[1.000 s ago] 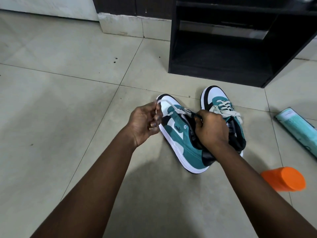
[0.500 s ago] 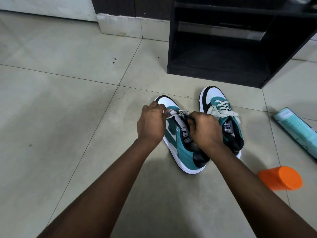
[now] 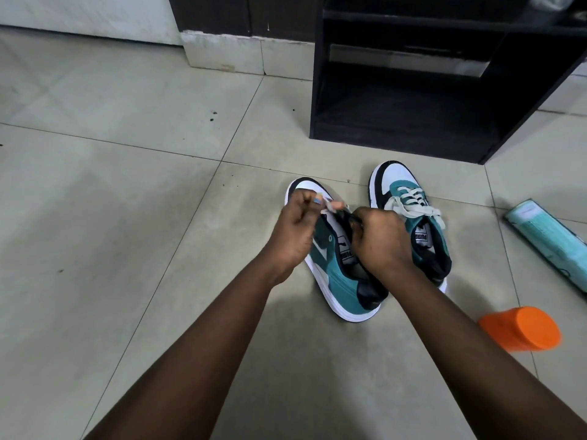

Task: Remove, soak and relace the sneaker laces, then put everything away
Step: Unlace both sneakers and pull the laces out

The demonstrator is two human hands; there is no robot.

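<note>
Left sneaker (image 3: 340, 281): teal/white/black, on the floor (image 3: 127, 217) at centre, toe pointing far, heel near. Its lace (image 3: 328, 208) is whitish, visible only as a short run near the toe end, betw. the two hands; rest of lacing hidden by them. Left hand (image 3: 293, 230): over the toe/left side of this sneaker, fingers curled, pinching the lace at fingertip level. Right hand (image 3: 379, 239): over the tongue area, fingers curled tight around the dark collar/tongue edge; whether it also holds lace cannot be told. Both forearms enter from near edge.

Right sneaker (image 3: 413, 217): same colours, just beside the first on its right, nearly touching at mid-length, toe far. Laced w/ whitish laces (image 3: 413, 206), loose ends draped across upper. Brand label visible on tongue.

Surroundings: orange cylindrical container (image 3: 521, 328) lying on its side, near-right of the sneakers, apart from them. Teal box-like pack (image 3: 549, 239) lying flat at far right, partly cut by the frame edge. Black open shelf unit (image 3: 413, 90) standing on the floor beyond the sneakers. Floor is pale tile w/ small dark specks.
</note>
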